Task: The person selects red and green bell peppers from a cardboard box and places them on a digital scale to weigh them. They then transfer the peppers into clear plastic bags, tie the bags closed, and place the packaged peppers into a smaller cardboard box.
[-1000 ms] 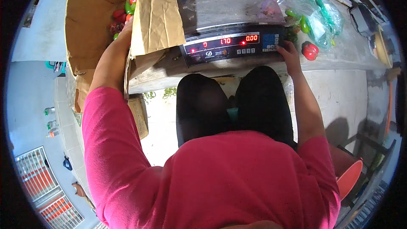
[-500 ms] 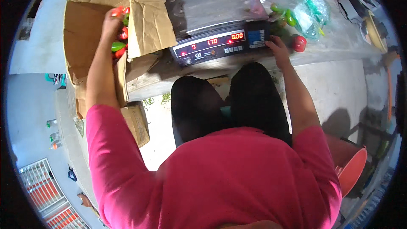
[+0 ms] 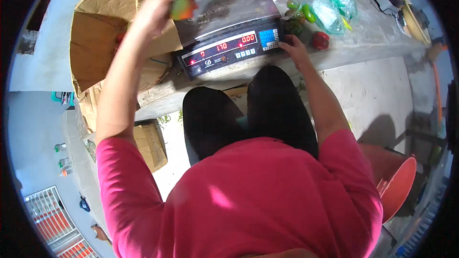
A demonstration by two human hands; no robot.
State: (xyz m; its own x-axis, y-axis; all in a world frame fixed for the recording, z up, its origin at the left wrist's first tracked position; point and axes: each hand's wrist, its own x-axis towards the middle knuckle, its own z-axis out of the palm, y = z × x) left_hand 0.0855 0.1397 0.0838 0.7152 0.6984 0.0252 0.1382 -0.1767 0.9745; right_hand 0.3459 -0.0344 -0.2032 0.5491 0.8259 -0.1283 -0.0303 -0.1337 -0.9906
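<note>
My left hand [image 3: 165, 2], blurred by motion, is raised above the right side of an open cardboard box [image 3: 93, 43]. It is closed around red and green peppers [image 3: 181, 7]; how many I cannot tell. A little red shows inside the box, mostly hidden by my forearm. Right of the box stands a weighing scale [image 3: 224, 50] with a lit red display, blue keys and a bare metal pan [image 3: 229, 7]. My right hand [image 3: 295, 51] has its fingers bent against the scale's front right corner, gripping it.
A round red vegetable [image 3: 320, 40] sits right of the scale. Behind it, green peppers [image 3: 308, 13] lie beside clear and green plastic bags [image 3: 332, 14]. A red bucket [image 3: 399, 188] is at my right, and a flattened cardboard piece [image 3: 150, 145] lies below the ledge.
My left hand has come up out of the box with peppers and moved right toward the scale's pan. My right hand remains at the scale's corner. The view has shifted slightly.
</note>
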